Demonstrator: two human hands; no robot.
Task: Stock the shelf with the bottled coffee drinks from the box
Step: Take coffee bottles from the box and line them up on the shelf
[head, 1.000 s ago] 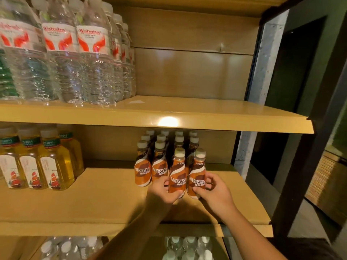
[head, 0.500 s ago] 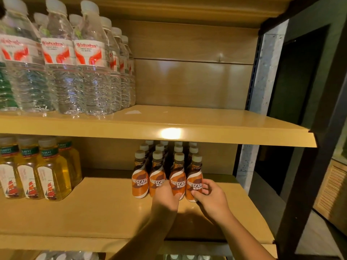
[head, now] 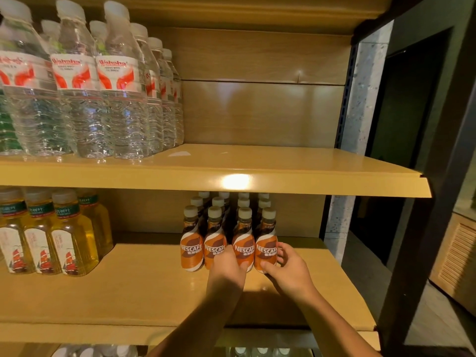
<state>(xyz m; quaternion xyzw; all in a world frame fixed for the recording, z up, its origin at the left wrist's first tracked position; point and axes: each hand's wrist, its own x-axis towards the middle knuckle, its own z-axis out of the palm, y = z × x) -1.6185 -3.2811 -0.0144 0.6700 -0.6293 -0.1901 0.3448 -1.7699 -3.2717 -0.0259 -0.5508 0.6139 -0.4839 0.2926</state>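
Note:
Several Nescafe coffee bottles (head: 192,251) with orange labels and pale caps stand in rows on the middle shelf (head: 144,287), right of centre. My left hand (head: 226,266) wraps the base of the third front bottle (head: 244,243). My right hand (head: 286,266) grips the rightmost front bottle (head: 266,240) from the right side. Both bottles stand upright in line with the front row. The box is out of view.
Yellow tea bottles (head: 72,235) fill the left of the middle shelf. Large water bottles (head: 121,99) crowd the left of the upper shelf (head: 283,163). A dark post (head: 417,240) bounds the right side. More bottle caps (head: 260,351) show on the shelf below.
Both hands have pushed the two front bottles back until they stand level with the other front-row bottles. The camera has tilted down slightly.

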